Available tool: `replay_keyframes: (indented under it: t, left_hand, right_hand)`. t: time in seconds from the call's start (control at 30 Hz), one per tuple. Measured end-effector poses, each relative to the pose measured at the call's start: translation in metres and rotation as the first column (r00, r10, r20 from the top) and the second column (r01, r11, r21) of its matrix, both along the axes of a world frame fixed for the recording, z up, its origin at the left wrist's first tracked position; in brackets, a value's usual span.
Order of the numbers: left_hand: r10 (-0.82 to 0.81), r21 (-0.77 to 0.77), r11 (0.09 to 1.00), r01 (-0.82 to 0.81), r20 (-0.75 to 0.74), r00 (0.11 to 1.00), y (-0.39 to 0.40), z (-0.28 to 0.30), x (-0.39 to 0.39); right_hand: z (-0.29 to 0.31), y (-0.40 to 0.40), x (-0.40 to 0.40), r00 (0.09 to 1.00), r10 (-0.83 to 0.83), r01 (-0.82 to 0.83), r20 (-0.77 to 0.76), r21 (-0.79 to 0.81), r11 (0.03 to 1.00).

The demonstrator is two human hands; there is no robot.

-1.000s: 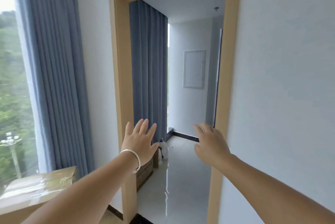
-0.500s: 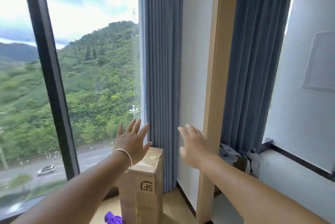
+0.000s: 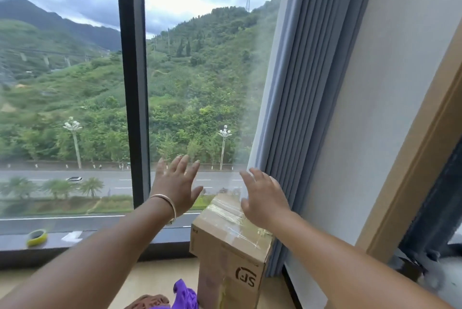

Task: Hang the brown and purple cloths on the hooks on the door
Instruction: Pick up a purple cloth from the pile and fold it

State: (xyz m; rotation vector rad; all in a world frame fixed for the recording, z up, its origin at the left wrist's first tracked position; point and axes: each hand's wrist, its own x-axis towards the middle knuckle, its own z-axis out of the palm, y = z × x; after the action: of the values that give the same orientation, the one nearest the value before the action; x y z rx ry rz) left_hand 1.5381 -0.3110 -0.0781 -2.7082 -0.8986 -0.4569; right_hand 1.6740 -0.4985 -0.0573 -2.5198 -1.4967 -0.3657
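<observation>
Crumpled purple cloth (image 3: 186,295) beside taped cardboard box (image 3: 230,253)

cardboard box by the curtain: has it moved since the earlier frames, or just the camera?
Cannot tell for sure, but likely not. The cardboard box sits against the grey curtain foot as before. The head turned left, so both slid right in view together.

Pale wooden floor (image 3: 160,281), taped cardboard box (image 3: 230,253) upright, purple cloth (image 3: 186,295) beside brown cloth (image 3: 150,303) (both crumpled)
</observation>
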Motion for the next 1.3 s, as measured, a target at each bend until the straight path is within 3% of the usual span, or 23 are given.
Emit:
replay_keyframes:
  t: [0.23, 0.5, 0.83, 1.1, 1.3]
  left_hand:
    - [0.089, -0.091, 0.991, -0.097, -0.083, 0.993, 0.08, -0.074, -0.011]
    - [0.244, -0.248, 0.917, -0.313, -0.272, 0.931, 0.12, -0.209, -0.066]
    - [0.298, -0.418, 0.705, -0.573, -0.558, 0.774, 0.086, -0.455, -0.097]
    - [0.28, -0.496, 0.512, -0.701, -0.675, 0.683, 0.023, -0.668, -0.144]
    - [0.306, -0.503, 0.432, -0.749, -0.699, 0.646, -0.014, -0.804, -0.187]
  right_hand:
    - [-0.065, 0.101, 0.014, 0.992, 0.082, -0.092, -0.091, -0.114, 0.989]
    - [-0.194, 0.178, 0.011, 0.954, 0.198, -0.252, -0.224, -0.248, 0.935]
    - [-0.438, 0.195, 0.009, 0.863, 0.376, -0.503, -0.338, -0.5, 0.705]
    - [-0.642, 0.177, -0.004, 0.784, 0.443, -0.62, -0.436, -0.58, 0.528]
    - [-0.786, 0.162, -0.037, 0.742, 0.478, -0.663, -0.471, -0.62, 0.419]
